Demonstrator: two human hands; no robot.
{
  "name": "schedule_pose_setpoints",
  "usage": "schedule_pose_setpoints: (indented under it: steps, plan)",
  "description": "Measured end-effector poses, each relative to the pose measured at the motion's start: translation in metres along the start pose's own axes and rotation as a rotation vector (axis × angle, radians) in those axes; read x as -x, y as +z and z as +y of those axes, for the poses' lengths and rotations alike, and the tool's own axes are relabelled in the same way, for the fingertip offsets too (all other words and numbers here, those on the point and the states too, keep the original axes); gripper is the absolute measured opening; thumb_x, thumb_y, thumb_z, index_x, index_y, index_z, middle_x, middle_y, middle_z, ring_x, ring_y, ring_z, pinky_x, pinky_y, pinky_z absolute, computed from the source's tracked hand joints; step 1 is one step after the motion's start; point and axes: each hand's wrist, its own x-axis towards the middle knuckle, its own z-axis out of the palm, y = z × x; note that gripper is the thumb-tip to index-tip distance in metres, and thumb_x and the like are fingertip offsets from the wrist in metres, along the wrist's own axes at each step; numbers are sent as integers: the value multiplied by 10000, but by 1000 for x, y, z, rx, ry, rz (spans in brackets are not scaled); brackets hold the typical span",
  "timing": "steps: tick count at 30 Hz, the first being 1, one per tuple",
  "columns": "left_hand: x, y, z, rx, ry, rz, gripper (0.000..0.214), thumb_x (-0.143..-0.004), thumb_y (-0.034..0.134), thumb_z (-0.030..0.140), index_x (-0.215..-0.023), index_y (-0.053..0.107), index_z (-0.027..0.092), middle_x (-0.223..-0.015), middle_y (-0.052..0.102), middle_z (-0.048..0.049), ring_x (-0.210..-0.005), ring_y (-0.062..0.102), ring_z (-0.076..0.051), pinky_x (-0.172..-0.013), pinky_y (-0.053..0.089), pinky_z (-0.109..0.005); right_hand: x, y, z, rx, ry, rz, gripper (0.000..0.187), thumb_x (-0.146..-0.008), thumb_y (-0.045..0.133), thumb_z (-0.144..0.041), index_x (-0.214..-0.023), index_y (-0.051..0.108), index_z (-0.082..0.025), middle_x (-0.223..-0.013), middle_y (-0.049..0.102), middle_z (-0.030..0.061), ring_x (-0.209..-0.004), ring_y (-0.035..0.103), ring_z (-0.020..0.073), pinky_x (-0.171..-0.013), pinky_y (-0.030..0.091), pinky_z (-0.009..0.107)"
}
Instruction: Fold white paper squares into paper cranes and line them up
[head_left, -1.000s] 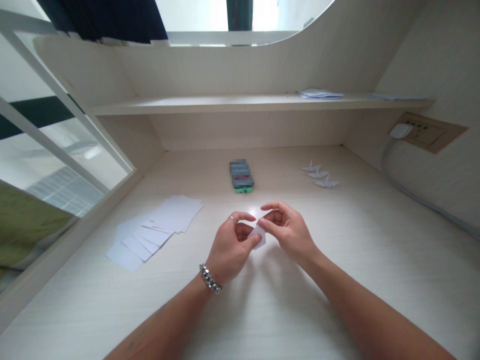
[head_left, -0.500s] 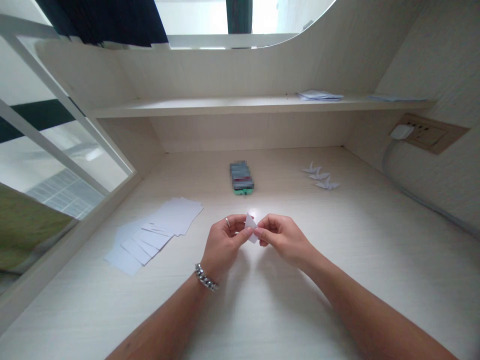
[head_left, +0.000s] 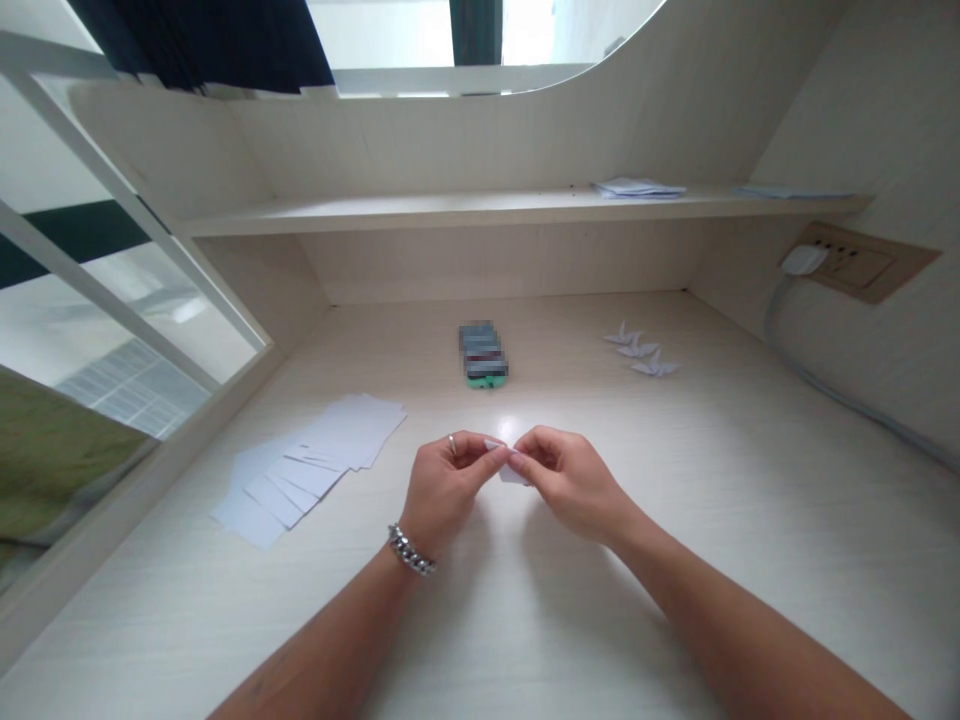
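A small folded piece of white paper (head_left: pixel 513 477) is held between my two hands, just above the desk. My left hand (head_left: pixel 455 480), with a ring and a chain bracelet, pinches its left side between thumb and fingers. From the other side my right hand (head_left: pixel 564 475) grips it, thumb and fingertips close to the left thumb. Most of the paper is hidden behind the fingers, so its exact fold does not show. Three folded paper cranes (head_left: pixel 639 350) sit in a row at the back right of the desk.
Loose white paper sheets (head_left: pixel 322 460) lie spread at the left. A pixelated object with a green edge (head_left: pixel 484 355) rests behind my hands. Folded papers (head_left: pixel 637 188) lie on the shelf (head_left: pixel 450 212). On the right wall, a white plug with a grey cable (head_left: pixel 804 261) fills part of a socket.
The folded paper has turned between my fingers: its upright point has dipped, and a flat part now shows below the thumbs. Both hands stay in nearly the same place.
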Motion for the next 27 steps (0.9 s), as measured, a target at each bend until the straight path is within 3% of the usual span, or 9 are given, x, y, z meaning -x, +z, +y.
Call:
schedule_pose_setpoints:
  steps: [3,9,14,20,24,27]
  plan:
    - [0,-1,1,-5,14,1,158,-664,794,258,-724,715,135,-673,711,-36,-625,644,-142,-629,529,-256,0,-3,-2,38,-17,20,146,-835,620,-303,-749,650,-190,-694,646,18,-640,565,154,-582,425,276]
    - [-1,-2,-1,-49,37,11,162,-712,757,271,-739,680,130,-664,699,-35,-621,646,-142,-614,521,-250,-2,5,5,-199,16,31,166,-847,605,-339,-797,620,-181,-743,657,28,-691,605,167,-611,464,282]
    - [0,-6,-2,-208,81,-83,169,-746,725,279,-740,645,130,-656,674,-32,-612,622,-131,-584,482,-229,1,0,0,44,-59,78,121,-833,618,-271,-746,638,-189,-691,647,15,-635,564,151,-590,426,275]
    - [-1,-6,-4,-224,156,-56,145,-782,687,267,-734,624,145,-632,647,-14,-604,610,-125,-583,475,-226,-3,-1,4,-175,32,86,158,-810,638,-314,-783,650,-159,-720,673,38,-668,607,169,-603,458,279]
    - [-1,-4,-4,-290,130,-111,136,-790,673,273,-779,659,139,-662,665,-30,-613,610,-130,-580,470,-228,-3,-2,3,-34,-11,113,111,-801,637,-257,-731,651,-171,-684,652,15,-644,574,151,-604,437,268]
    - [0,-4,-3,-350,165,-99,144,-804,655,281,-790,682,140,-694,679,-41,-635,612,-136,-604,476,-237,-1,-2,-1,-56,-40,89,104,-813,622,-252,-756,660,-173,-709,655,16,-665,581,149,-618,445,262]
